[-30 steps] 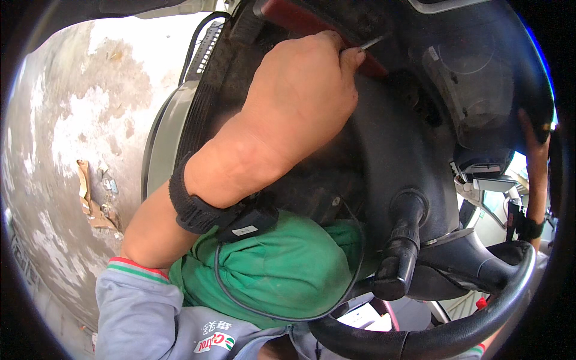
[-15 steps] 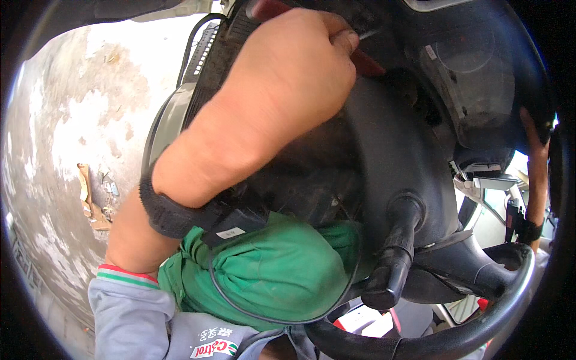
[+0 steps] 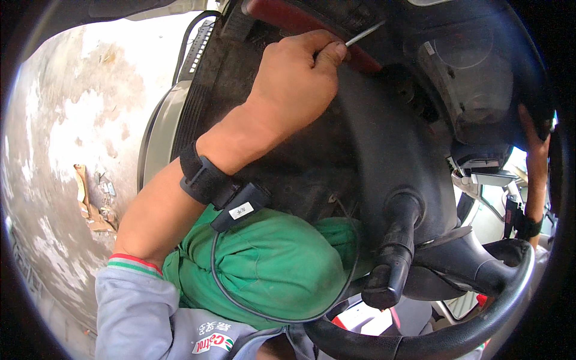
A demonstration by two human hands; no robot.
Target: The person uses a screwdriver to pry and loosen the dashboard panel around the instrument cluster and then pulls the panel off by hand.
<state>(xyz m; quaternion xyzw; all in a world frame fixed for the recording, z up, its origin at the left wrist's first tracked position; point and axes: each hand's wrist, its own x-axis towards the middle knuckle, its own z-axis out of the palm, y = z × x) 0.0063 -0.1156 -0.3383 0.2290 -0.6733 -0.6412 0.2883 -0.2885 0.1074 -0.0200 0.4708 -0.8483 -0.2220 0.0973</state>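
Note:
My left hand (image 3: 297, 84) reaches up over the dark footwell, thumb and forefinger pinched on a slim silver metal rod (image 3: 366, 33). The rod points up and to the right, its far end over dark trim; the end inside my fist is hidden. Behind my fingers runs a long dark red strip (image 3: 285, 17), slanting down to the right. At the far right, past the steering wheel (image 3: 456, 341), my right forearm (image 3: 536, 174) rises with a black band. Shadow and dark trim hide the fingers of my right hand.
A black stalk (image 3: 393, 264) sticks out from the steering column. Above it sits a glossy instrument panel (image 3: 474, 78). A cable (image 3: 219, 276) loops from my left wristband's black box (image 3: 245, 204) across my green-trousered knee (image 3: 288, 264). Torn cardboard (image 3: 87, 201) lies on the floor outside.
My left hand has drawn back down and left, still pinching the rod. More of the rod and the red strip now shows. The right forearm has barely moved.

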